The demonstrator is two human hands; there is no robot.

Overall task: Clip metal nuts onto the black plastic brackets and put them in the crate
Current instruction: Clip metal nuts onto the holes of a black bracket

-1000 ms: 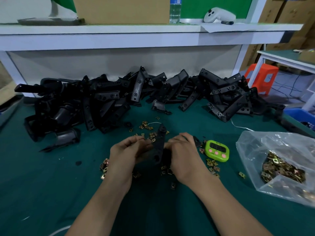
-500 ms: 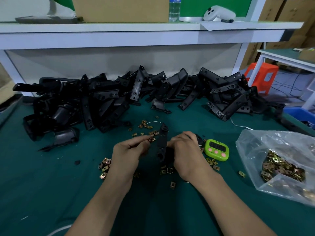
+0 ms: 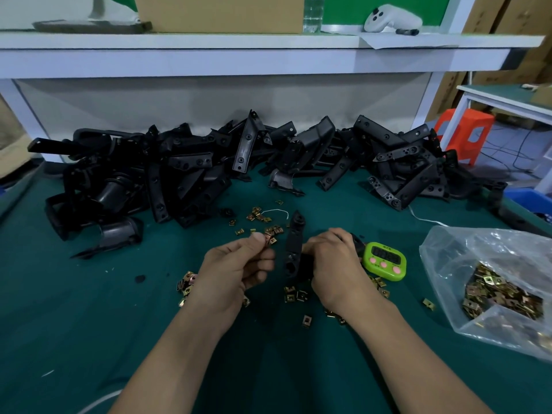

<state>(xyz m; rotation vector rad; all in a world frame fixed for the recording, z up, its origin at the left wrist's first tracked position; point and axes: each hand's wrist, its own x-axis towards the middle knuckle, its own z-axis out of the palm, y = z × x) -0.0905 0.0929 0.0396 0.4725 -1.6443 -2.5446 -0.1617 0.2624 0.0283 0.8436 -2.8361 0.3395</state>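
Bracket pile (image 3: 194,174) lines the worktop's far edge. Mid-worktop, the right hand (image 3: 334,264) grips one upright bracket (image 3: 294,240). The left hand (image 3: 236,270) has drawn clear of it, pinching a nut (image 3: 270,239). Judgement: next clip pending, crating premature.

The table (image 3: 89,324) is deep teal. At 12 o'clock the pile (image 3: 179,174) is black, partly glossy; the bracket (image 3: 294,240) at centre is black too. The nut (image 3: 269,239) at its 9 o'clock is coppery gold, and the loose nuts (image 3: 263,218) are brassy. The timer (image 3: 385,261) at 3 o'clock is lime green with pink buttons and a dark display. The bag (image 3: 478,255) is clear and glinting. The stool (image 3: 466,127) at 2 o'clock is orange. The shelf (image 3: 239,59) is white and the box (image 3: 218,13) tan.
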